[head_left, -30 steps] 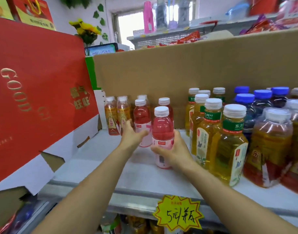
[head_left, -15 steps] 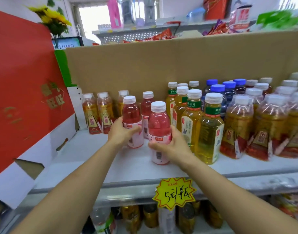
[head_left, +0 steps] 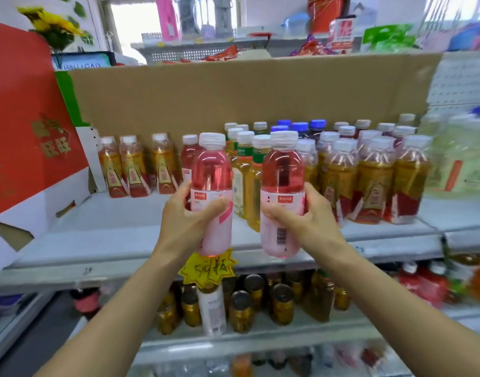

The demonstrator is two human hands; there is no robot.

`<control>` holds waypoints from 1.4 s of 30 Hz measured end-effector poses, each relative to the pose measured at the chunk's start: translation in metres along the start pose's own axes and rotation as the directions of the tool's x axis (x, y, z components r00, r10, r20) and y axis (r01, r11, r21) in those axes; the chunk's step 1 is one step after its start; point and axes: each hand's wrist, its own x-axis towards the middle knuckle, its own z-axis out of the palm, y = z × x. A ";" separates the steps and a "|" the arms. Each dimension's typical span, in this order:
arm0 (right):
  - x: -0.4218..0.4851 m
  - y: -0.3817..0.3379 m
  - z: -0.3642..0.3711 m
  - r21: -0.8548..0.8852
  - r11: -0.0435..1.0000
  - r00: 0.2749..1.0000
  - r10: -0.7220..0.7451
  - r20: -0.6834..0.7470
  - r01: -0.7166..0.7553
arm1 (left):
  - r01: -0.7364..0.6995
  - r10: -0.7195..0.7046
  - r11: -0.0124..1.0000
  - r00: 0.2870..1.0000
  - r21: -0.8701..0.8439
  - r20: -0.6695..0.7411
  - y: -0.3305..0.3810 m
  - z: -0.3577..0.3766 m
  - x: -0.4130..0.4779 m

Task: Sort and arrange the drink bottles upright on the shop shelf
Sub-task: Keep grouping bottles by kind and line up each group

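Note:
My left hand grips a pink drink bottle with a white cap, held upright in the air in front of the shelf edge. A second pink bottle of the same kind is gripped by my right hand, also upright and off the shelf. Behind them the grey shelf carries a third pink bottle, amber tea bottles at the left, yellow-green tea bottles in the middle, blue-capped bottles at the back and red-labelled amber bottles at the right.
A red gift box stands at the shelf's left end. Brown cardboard backs the shelf. A yellow price tag hangs on the front rail. Cans and bottles fill the lower shelf. A large pale jug is at the right.
Both pink bottles have been lifted off the shelf and drawn toward me, held apart in the air. The view has shifted right and back.

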 end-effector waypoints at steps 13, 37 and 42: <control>-0.079 0.001 -0.246 -0.107 0.991 0.994 0.078 -0.076 -0.086 | 0.064 -0.040 0.984 0.989 -0.166 0.143 0.045 0.231 -0.111; 0.116 0.123 -0.349 -0.061 0.989 0.991 0.129 -0.033 -0.131 | -0.016 0.017 0.999 1.000 -0.037 0.025 0.027 0.355 -0.046; 0.146 0.135 -0.335 -0.088 0.987 0.989 0.142 0.042 -0.137 | -0.013 0.012 1.000 0.999 -0.020 -0.051 0.029 0.356 -0.041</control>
